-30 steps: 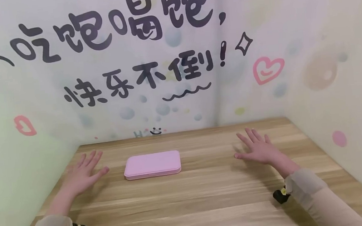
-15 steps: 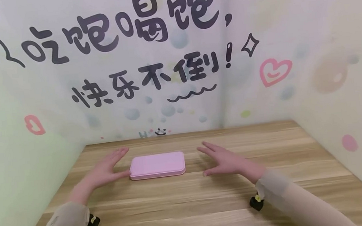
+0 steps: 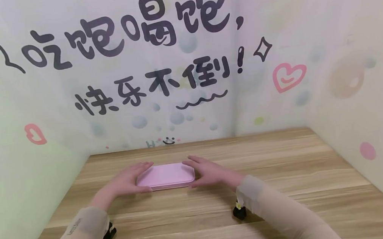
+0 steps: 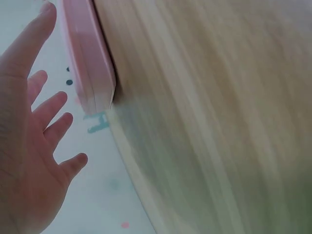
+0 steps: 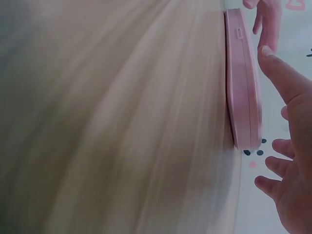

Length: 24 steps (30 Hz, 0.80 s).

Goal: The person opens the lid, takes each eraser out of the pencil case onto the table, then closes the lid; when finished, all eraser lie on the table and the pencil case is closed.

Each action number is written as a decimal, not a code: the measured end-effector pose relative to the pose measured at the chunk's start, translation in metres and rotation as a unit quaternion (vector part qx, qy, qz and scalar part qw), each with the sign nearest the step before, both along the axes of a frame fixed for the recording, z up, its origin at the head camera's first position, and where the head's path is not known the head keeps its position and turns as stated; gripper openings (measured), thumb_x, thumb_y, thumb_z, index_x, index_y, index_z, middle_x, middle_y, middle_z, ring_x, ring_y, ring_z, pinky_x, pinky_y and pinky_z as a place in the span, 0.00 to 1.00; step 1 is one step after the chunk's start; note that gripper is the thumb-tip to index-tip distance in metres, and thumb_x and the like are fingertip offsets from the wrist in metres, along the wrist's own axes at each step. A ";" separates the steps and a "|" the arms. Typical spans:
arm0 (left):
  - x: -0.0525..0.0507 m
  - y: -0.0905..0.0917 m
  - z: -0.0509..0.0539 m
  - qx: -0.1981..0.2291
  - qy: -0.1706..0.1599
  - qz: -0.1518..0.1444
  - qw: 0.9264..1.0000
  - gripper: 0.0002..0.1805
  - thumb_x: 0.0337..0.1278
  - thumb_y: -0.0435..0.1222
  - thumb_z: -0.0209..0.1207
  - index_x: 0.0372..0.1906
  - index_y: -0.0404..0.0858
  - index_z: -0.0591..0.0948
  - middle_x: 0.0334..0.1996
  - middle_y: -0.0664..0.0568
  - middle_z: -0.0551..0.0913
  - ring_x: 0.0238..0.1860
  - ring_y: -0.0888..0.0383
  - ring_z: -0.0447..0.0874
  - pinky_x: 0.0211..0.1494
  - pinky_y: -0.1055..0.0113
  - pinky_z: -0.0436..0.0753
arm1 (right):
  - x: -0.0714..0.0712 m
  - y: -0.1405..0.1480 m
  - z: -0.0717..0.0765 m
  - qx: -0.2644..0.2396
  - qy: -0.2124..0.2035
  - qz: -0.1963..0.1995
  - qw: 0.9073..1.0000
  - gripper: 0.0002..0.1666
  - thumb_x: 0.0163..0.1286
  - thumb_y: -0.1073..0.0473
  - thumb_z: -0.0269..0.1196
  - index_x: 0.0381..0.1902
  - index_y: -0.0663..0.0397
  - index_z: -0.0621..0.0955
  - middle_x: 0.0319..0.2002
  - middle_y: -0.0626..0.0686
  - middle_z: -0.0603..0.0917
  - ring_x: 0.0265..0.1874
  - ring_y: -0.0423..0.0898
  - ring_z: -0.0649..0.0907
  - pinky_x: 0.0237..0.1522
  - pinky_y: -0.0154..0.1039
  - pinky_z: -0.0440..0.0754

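Note:
A flat pink case (image 3: 169,174) with rounded corners lies on the wooden table, between the two hands in the head view. My left hand (image 3: 125,182) is at its left end, thumb in front and fingers toward the back. At the right end, my right hand (image 3: 210,173) mirrors this. The left wrist view shows spread fingers with a gap to the pink case (image 4: 90,58). In the right wrist view the fingers also stand apart from the case (image 5: 243,78), whose front edge carries a small latch. Whether either thumb touches it is hard to tell.
The wood-grain table (image 3: 173,219) ends at a printed back wall (image 3: 208,114) with dark lettering. Pale side walls (image 3: 373,92) flank it left and right. A small black device (image 3: 239,211) sits under each wrist.
Both hands have moved inward, from wide apart over the table to the two ends of the pink case. The case stays in place; the head view has shifted slightly.

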<state>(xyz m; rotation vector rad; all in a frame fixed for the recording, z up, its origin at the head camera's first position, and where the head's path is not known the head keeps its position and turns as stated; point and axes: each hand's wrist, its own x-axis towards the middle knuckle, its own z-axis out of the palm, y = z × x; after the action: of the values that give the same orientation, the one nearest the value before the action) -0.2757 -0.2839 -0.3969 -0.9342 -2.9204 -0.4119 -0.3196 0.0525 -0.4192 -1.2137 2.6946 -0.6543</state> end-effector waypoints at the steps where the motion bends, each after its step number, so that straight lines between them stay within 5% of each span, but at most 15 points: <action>1: 0.000 0.001 0.000 -0.001 -0.001 0.000 1.000 0.52 0.47 0.61 0.66 0.72 0.34 0.64 0.69 0.36 0.65 0.67 0.35 0.62 0.67 0.40 0.59 | -0.001 -0.003 0.000 -0.004 -0.003 -0.002 1.000 0.52 0.58 0.36 0.69 0.75 0.44 0.61 0.75 0.59 0.53 0.73 0.55 0.56 0.69 0.51 0.58; 12: -0.006 0.004 -0.011 -0.027 -0.017 0.012 0.999 0.51 0.47 0.62 0.65 0.73 0.38 0.63 0.70 0.37 0.63 0.68 0.36 0.61 0.67 0.40 0.59 | -0.008 -0.022 -0.010 0.030 0.011 -0.009 0.999 0.51 0.56 0.37 0.70 0.74 0.42 0.63 0.74 0.58 0.58 0.71 0.55 0.61 0.69 0.49 0.58; 24: -0.011 0.013 -0.008 -0.060 -0.020 0.000 0.998 0.46 0.50 0.56 0.67 0.72 0.40 0.66 0.67 0.32 0.65 0.65 0.33 0.65 0.65 0.41 0.63 | -0.004 -0.029 -0.006 0.095 0.069 -0.001 0.993 0.49 0.61 0.39 0.66 0.75 0.48 0.62 0.72 0.63 0.60 0.70 0.59 0.63 0.69 0.50 0.59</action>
<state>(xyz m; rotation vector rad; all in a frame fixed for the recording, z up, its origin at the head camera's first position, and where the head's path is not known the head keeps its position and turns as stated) -0.2869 -0.2705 -0.4049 -0.9515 -3.0104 -0.2603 -0.3239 0.0231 -0.4252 -1.2488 2.7918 -0.3161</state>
